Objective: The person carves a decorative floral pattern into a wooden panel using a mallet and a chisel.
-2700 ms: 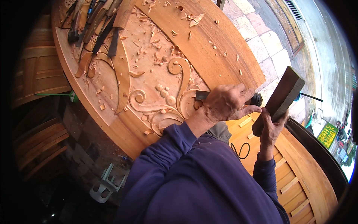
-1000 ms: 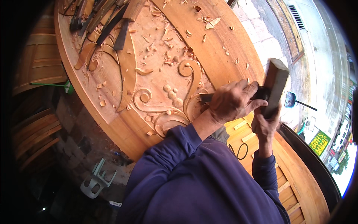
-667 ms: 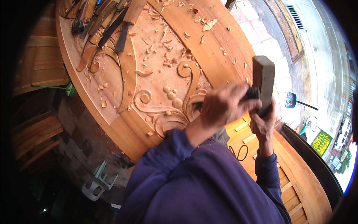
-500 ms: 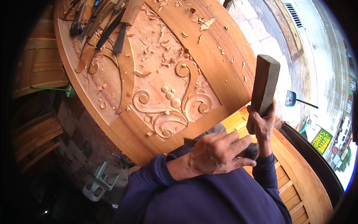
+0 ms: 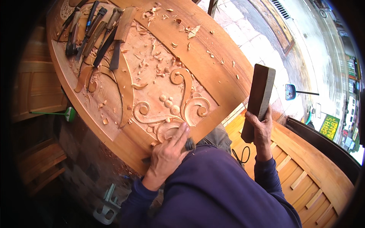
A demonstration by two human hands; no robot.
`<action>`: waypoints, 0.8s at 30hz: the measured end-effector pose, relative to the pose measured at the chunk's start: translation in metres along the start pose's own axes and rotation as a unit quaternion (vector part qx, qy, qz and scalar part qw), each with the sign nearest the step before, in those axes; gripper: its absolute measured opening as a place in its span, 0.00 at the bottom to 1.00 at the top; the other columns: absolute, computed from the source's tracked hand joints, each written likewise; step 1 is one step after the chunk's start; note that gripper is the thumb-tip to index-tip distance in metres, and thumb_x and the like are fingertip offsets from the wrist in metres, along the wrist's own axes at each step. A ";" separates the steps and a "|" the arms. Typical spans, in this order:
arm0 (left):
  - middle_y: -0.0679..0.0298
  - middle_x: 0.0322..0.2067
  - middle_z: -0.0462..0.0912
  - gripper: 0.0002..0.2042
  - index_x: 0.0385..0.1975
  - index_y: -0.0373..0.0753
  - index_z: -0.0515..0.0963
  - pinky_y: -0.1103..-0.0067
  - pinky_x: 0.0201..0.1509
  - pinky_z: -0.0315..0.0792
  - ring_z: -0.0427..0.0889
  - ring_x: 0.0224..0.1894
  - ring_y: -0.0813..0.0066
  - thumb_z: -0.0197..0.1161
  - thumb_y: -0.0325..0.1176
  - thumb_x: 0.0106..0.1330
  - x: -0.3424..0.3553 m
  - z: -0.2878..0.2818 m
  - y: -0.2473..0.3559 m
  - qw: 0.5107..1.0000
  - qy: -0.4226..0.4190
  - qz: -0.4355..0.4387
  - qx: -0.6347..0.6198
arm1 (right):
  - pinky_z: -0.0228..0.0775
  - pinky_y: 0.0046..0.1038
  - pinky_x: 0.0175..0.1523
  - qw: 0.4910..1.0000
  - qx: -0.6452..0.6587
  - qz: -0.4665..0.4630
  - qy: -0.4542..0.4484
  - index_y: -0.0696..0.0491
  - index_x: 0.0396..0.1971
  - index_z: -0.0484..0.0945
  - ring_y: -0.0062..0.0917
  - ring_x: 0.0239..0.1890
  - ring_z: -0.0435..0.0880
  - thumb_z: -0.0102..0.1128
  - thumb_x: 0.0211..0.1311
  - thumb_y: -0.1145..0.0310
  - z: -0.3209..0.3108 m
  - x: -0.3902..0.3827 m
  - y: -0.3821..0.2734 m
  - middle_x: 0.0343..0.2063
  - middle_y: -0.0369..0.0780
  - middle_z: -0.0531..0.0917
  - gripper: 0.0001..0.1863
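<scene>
My left hand (image 5: 166, 156) is at the near edge of a carved wooden panel (image 5: 152, 142), its fingers stretched over the lower scrollwork. A chisel (image 5: 190, 144) lies under that hand, held against the palm; its dark rounded end shows beside the thumb, and most of it is hidden. My right hand (image 5: 262, 131) grips the lower part of a long, dark rectangular wooden block (image 5: 259, 91), held upright off the panel's right side. Raised scrolls (image 5: 186, 89) and small round beads (image 5: 167, 102) stand out from the panel's recessed ground.
Several carving chisels (image 5: 93, 34) lie together on the panel's far left. Wood shavings (image 5: 193, 32) are scattered over it. A slatted wooden piece (image 5: 296, 171) is at the right, with a dark cord loop (image 5: 241, 154) near it. A pale green plastic chair (image 5: 108, 207) stands at lower left.
My left hand has moved left, away from my right hand, and down to the panel's near edge with the chisel. My right hand still holds the block, now slightly farther left.
</scene>
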State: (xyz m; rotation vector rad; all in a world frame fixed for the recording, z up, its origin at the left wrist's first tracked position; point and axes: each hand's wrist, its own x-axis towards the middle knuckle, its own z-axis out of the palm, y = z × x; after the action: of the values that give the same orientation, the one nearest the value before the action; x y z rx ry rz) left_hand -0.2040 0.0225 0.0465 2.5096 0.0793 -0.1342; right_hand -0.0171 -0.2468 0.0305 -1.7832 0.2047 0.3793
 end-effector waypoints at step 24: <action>0.55 0.53 0.77 0.26 0.70 0.43 0.56 0.68 0.50 0.80 0.84 0.49 0.63 0.56 0.42 0.79 0.020 0.017 0.018 0.759 0.403 -0.135 -0.493 | 0.77 0.24 0.50 0.996 0.082 -0.019 0.023 0.54 0.65 0.68 0.19 0.43 0.82 0.75 0.59 0.72 -0.039 -0.071 0.012 0.45 0.35 0.82 0.35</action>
State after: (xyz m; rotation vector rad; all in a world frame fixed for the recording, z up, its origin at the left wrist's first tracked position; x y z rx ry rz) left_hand -0.1836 -0.0015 0.0413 1.3122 0.6724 0.7114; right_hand -0.0811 -0.2919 0.0535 -1.6324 0.2281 0.2859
